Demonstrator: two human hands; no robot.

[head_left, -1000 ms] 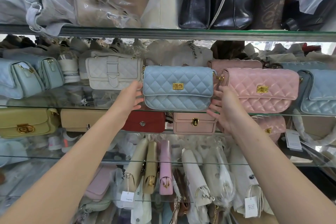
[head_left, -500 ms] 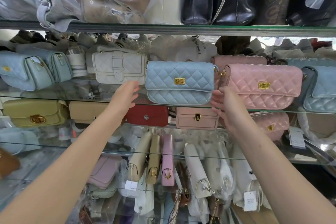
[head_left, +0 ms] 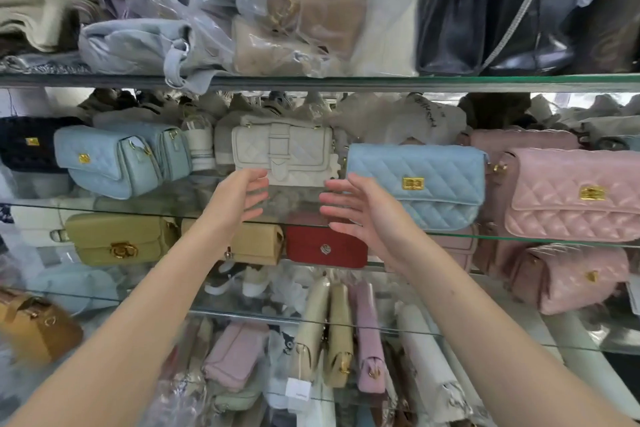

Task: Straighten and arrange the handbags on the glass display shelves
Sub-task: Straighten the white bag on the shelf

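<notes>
Both hands (head_left: 294,204) open, empty — below the white handbag (head_left: 282,152), its bottom edge blurred behind glass.

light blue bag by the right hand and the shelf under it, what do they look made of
Light blue bag: looks like smooth leather or faux leather, diamond-quilted with a soft sheen; its clasp looks like gold-toned metal. Shelf: clear glass, green-tinted along its edge, bags below showing through.
</notes>
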